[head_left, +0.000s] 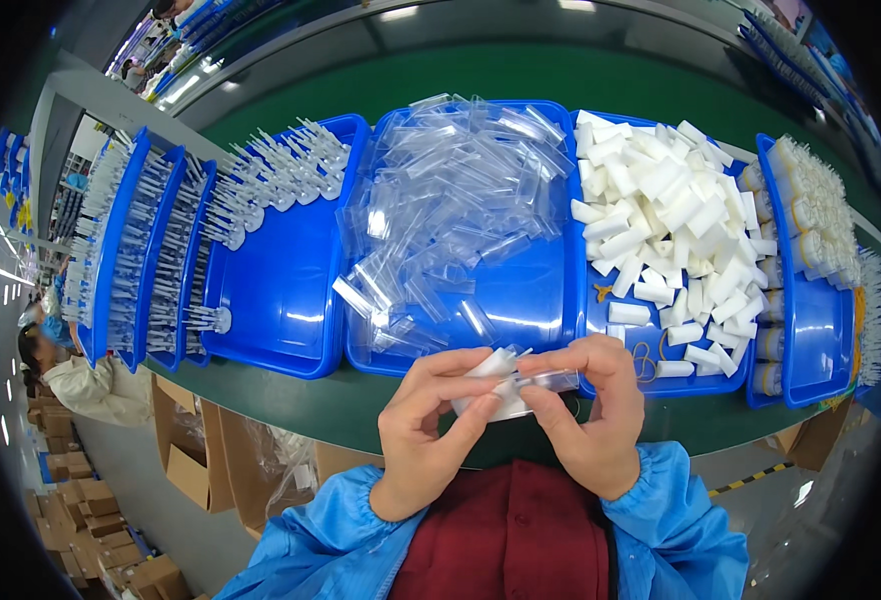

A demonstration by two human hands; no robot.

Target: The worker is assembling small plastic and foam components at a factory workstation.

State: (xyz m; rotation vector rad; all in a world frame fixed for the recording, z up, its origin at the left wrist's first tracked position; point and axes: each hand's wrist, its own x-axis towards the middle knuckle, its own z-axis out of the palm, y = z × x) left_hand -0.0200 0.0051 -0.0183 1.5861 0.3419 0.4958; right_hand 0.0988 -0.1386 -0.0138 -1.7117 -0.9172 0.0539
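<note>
Close in front of my body, both hands meet over a small white part. My left hand [426,415] is closed, its fingers and thumb pinching a white cylinder [496,364] with a pale, flat piece below it. My right hand [601,405] grips a clear plastic tube [559,380] between thumb and fingers, right against the white cylinder. Fingers cover where the pieces meet, so I cannot tell whether one is inside the other. Beyond my hands, a blue tray [531,290] holds a heap of clear tubes [461,170].
At right, white cylinders [661,190] and rubber bands [644,362] fill another blue tray [601,376]. Stemmed white parts [286,165] stand in the left tray [271,290], beside tilted, loaded trays [126,250]. Cardboard boxes [189,460] sit below the table edge. A person [86,385] is at far left.
</note>
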